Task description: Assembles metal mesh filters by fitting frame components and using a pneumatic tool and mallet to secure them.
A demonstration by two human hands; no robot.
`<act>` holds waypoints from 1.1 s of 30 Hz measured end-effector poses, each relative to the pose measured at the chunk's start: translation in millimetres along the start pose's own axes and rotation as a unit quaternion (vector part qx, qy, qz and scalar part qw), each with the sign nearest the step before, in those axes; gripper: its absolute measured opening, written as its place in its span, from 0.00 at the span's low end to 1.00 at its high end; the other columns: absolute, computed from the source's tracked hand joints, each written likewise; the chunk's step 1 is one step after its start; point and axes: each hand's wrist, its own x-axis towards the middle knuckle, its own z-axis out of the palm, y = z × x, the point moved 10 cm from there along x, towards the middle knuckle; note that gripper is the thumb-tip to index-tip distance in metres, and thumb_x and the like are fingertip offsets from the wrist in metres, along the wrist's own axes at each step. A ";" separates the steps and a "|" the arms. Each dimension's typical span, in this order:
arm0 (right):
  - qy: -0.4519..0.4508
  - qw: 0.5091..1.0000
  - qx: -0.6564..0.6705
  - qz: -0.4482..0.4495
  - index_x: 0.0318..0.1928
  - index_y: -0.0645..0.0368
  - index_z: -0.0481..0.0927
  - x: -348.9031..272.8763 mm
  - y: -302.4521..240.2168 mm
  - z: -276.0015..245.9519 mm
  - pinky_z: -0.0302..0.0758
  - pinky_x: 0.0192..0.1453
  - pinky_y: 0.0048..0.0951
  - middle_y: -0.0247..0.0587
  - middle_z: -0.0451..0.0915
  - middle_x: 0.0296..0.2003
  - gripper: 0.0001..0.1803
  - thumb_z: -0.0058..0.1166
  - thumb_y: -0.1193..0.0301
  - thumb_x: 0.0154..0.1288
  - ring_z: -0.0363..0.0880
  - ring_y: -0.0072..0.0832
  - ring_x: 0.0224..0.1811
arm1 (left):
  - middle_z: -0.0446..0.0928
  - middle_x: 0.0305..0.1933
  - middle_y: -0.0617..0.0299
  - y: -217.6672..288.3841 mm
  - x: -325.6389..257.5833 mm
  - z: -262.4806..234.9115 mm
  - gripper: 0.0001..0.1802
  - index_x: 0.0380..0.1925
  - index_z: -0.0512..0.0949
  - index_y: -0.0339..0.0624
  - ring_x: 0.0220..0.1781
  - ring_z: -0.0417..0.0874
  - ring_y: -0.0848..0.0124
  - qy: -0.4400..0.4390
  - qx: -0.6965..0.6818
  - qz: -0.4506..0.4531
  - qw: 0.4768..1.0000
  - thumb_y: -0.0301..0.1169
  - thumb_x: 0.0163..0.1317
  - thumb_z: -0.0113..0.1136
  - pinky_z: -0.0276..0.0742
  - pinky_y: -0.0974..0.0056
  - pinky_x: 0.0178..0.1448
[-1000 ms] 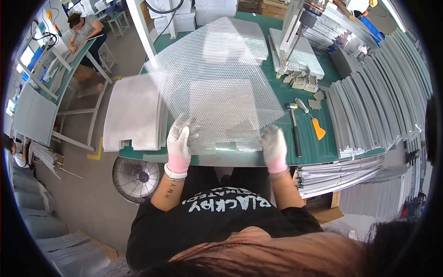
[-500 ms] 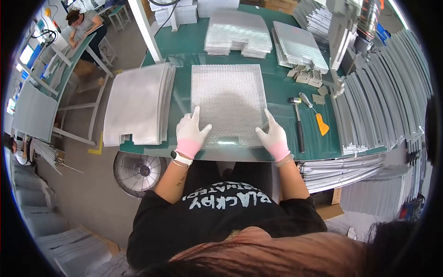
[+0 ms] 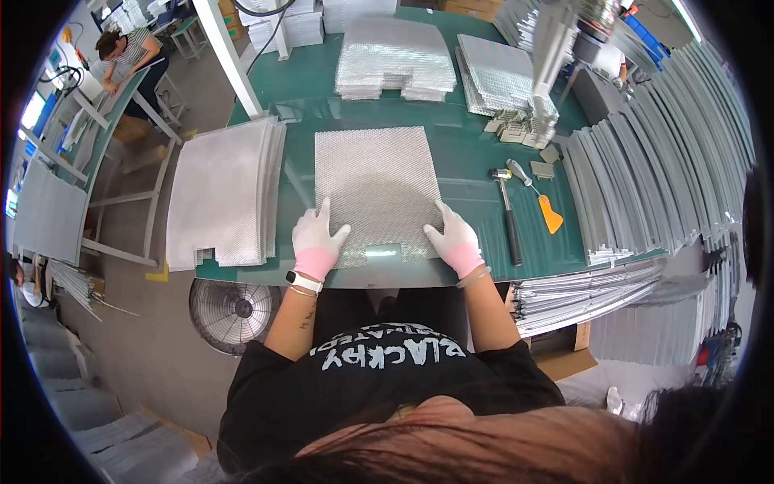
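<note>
A rectangular silver mesh sheet (image 3: 375,177) lies flat on the green table in front of me, with a small notch in its near edge. At its left edge rests my left hand (image 3: 316,235), in a white glove with a pink cuff, its index finger stretched forward and its thumb spread over the near corner. My right hand (image 3: 454,240), gloved alike, sits against the opposite edge with index finger and thumb apart. Both hands are open and touch the sheet's sides without closing around it.
Mesh sheets are stacked at left (image 3: 222,189), at back (image 3: 395,56) and at back right (image 3: 500,73). Right of my hand lie a hammer (image 3: 508,218), a screwdriver (image 3: 520,173) and an orange scraper (image 3: 550,214). Grey metal strips (image 3: 645,177) stand at the right edge.
The mesh sheet has slid slightly toward me, with both hands staying at its side edges. The whole view has shifted a little as my head moved.
</note>
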 end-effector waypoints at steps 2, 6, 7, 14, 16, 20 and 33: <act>-0.008 1.000 0.005 0.003 0.67 0.57 0.65 -1.2 -0.5 -1.5 0.73 0.59 0.42 0.55 0.77 0.53 0.34 0.56 0.58 0.63 0.76 0.48 0.56 | 0.75 0.48 0.46 0.6 1.2 0.9 0.40 0.66 0.67 0.44 0.50 0.78 0.52 -0.003 -0.010 0.001 1.000 0.52 0.57 0.63 0.74 0.52 0.54; -0.011 1.000 0.003 0.007 0.67 0.57 0.65 -0.9 1.4 -2.1 0.73 0.59 0.43 0.55 0.77 0.54 0.34 0.55 0.57 0.64 0.76 0.48 0.56 | 0.75 0.50 0.46 0.2 3.1 3.3 0.40 0.66 0.67 0.44 0.53 0.77 0.52 -0.013 -0.013 -0.005 1.000 0.52 0.57 0.63 0.74 0.52 0.57; -0.019 1.000 -0.002 0.002 0.66 0.58 0.65 0.3 1.3 -0.6 0.73 0.59 0.43 0.55 0.77 0.54 0.34 0.55 0.57 0.64 0.76 0.48 0.56 | 0.75 0.51 0.46 -0.1 3.7 3.7 0.40 0.66 0.67 0.44 0.53 0.77 0.52 -0.015 -0.008 -0.007 1.000 0.53 0.57 0.63 0.74 0.53 0.57; -0.165 0.983 -0.077 0.009 0.62 0.52 0.71 17.0 -5.3 -5.4 0.74 0.58 0.43 0.51 0.81 0.47 0.32 0.57 0.51 0.61 0.79 0.47 0.53 | 0.74 0.54 0.47 0.4 10.8 -0.8 0.42 0.66 0.67 0.46 0.55 0.76 0.51 -0.078 -0.041 -0.037 0.995 0.53 0.55 0.66 0.74 0.53 0.59; -0.122 0.991 -0.026 -0.039 0.42 0.56 0.83 44.5 15.2 -23.6 0.76 0.53 0.42 0.51 0.83 0.36 0.22 0.56 0.51 0.60 0.81 0.46 0.45 | 0.69 0.61 0.45 -3.7 10.8 -6.2 0.41 0.66 0.68 0.51 0.63 0.70 0.48 -0.107 -0.041 -0.096 0.989 0.52 0.54 0.67 0.69 0.51 0.65; 0.331 0.933 -0.111 0.091 0.42 0.56 0.82 89.3 143.2 -172.0 0.76 0.51 0.48 0.53 0.81 0.40 0.17 0.54 0.59 0.57 0.80 0.49 0.46 | 0.63 0.69 0.47 6.9 19.1 -15.4 0.39 0.65 0.70 0.57 0.72 0.59 0.44 0.000 0.035 0.033 0.999 0.52 0.53 0.67 0.57 0.44 0.73; 0.236 0.901 -0.025 0.362 0.56 0.69 0.69 68.2 283.1 -192.1 0.76 0.59 0.40 0.60 0.78 0.53 0.44 0.74 0.59 0.41 0.79 0.49 0.56 | 0.75 0.55 0.52 76.7 -117.9 -82.4 0.27 0.54 0.76 0.41 0.61 0.72 0.50 0.051 -0.254 0.229 0.938 0.36 0.53 0.67 0.66 0.48 0.66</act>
